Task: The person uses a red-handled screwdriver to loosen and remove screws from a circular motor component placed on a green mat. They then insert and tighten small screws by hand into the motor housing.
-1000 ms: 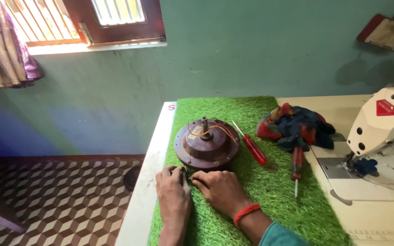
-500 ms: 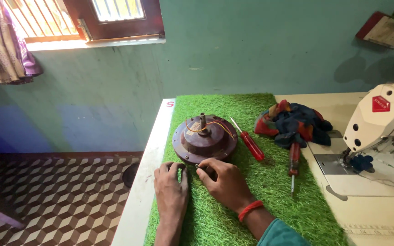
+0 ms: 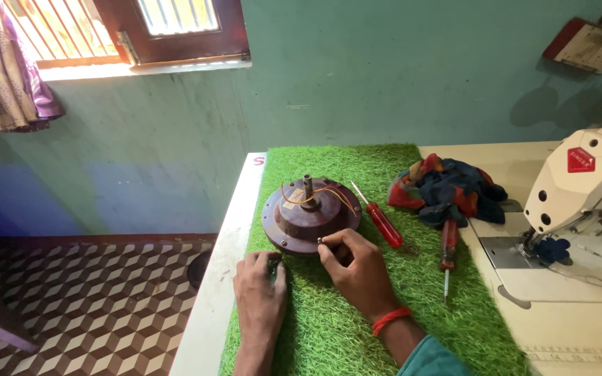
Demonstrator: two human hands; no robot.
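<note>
Right hand [image 3: 360,268] pinched a small metal piece [image 3: 320,241] between thumb and forefinger, held at the near rim of the brown motor [image 3: 311,214]. Left hand [image 3: 260,287] lay flat on the green mat [image 3: 336,334], fingers together, just near-left of the motor. Motor sat on the mat's far-left part. Two red screwdrivers [image 3: 383,223] lay right of it, near a cloth heap [image 3: 447,188].
</note>
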